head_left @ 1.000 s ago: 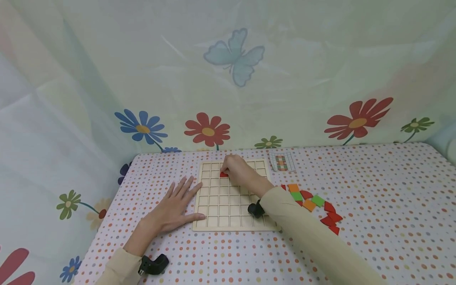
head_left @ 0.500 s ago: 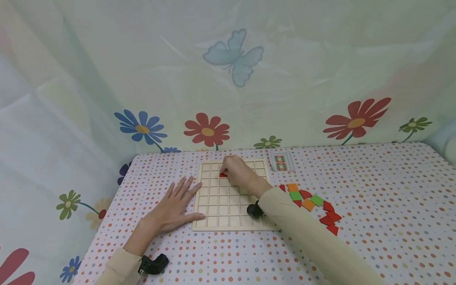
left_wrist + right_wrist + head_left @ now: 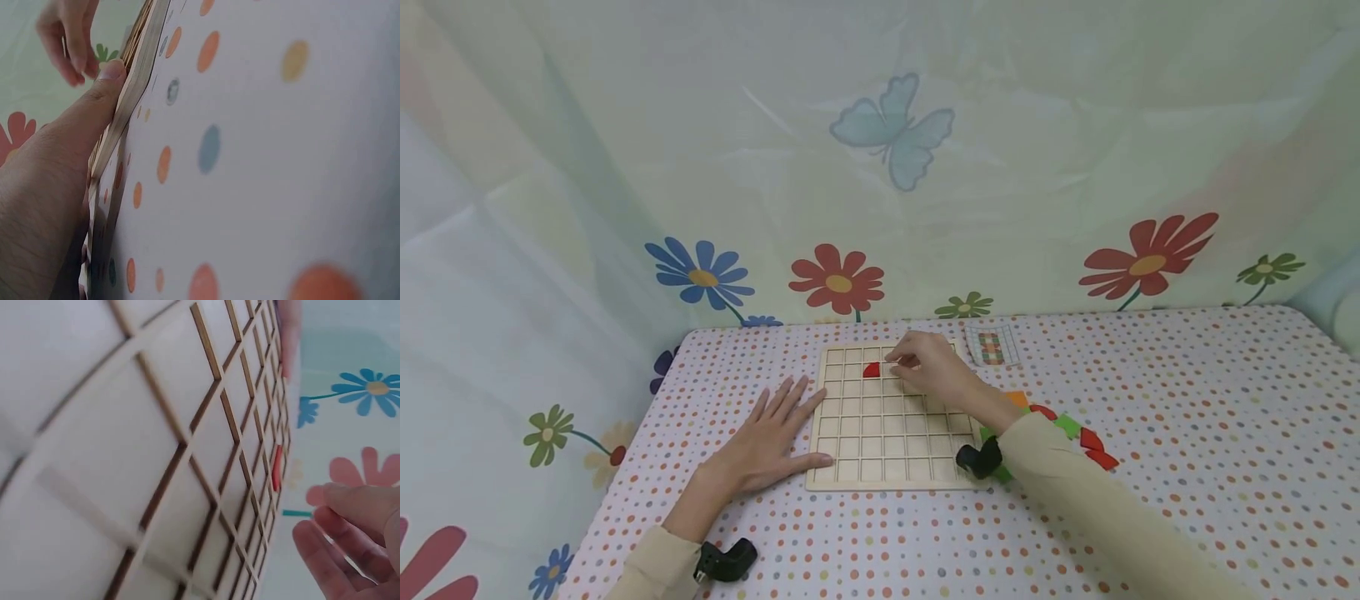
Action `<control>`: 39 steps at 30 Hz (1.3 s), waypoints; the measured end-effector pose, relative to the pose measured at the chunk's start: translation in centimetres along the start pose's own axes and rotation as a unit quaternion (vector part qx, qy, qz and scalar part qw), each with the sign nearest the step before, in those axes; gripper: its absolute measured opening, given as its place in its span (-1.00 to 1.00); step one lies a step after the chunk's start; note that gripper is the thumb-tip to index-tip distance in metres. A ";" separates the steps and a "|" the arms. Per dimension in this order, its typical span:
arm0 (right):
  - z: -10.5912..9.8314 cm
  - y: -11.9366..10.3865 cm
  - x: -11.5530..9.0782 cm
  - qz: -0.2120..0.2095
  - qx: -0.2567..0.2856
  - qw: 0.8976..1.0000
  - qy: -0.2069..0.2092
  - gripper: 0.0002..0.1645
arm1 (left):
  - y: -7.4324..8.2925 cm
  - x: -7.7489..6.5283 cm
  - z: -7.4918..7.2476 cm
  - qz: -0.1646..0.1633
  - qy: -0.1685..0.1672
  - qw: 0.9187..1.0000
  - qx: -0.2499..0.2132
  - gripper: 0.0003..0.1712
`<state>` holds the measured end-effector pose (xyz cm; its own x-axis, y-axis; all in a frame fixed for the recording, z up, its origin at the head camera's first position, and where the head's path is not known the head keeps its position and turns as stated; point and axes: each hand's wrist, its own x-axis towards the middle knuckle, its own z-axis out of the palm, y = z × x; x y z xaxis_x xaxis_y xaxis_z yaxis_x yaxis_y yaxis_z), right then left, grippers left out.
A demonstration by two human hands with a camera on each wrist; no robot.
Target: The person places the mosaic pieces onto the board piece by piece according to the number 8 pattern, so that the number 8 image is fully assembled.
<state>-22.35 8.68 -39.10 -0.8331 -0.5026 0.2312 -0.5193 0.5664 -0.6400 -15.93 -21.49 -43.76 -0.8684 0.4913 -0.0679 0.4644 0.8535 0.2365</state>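
A pale wooden grid board (image 3: 887,485) lies on the table in the head view. One red quarter-round tile (image 3: 871,370) sits in a cell near its far side, and appears as a red sliver (image 3: 277,467) in the right wrist view. My left hand (image 3: 760,454) lies flat with spread fingers at the board's left edge, its thumb (image 3: 100,94) resting on the rim. Just right of the red tile, my right hand (image 3: 928,365) hovers over the board, fingers loosely bent and holding nothing.
Right of the board lie loose red (image 3: 1091,439), green (image 3: 1067,426) and orange (image 3: 1017,398) tiles, partly hidden by the right forearm. A small card (image 3: 991,345) with a coloured grid pattern lies beyond the board's far right corner. A flowered curtain (image 3: 1037,208) hangs behind the dotted table (image 3: 1225,433).
My right hand has let go of the red tile, which stays in its cell, and has lifted and drawn back to the right. The left hand has kept its place.
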 end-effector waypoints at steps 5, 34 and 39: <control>-2.5 0.0 -3.2 -0.001 -0.013 1.000 -0.009 -0.86 | 0.0 -0.1 0.0 0.005 0.005 1.000 0.001 0.12; -8.1 3.5 -18.7 0.074 -0.139 0.987 -0.035 -0.60 | 0.1 0.0 0.1 -0.003 -0.004 1.000 0.002 0.13; -8.8 3.8 -19.1 0.090 -0.131 0.985 -0.062 -0.60 | 0.1 0.0 0.0 -0.001 -0.003 1.000 0.003 0.13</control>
<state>-10.08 26.20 -39.54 -0.8948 -0.4455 0.0296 -0.4102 0.7942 -0.4483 -15.92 -21.39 -43.74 -0.8683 0.4905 -0.0740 0.4637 0.8556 0.2300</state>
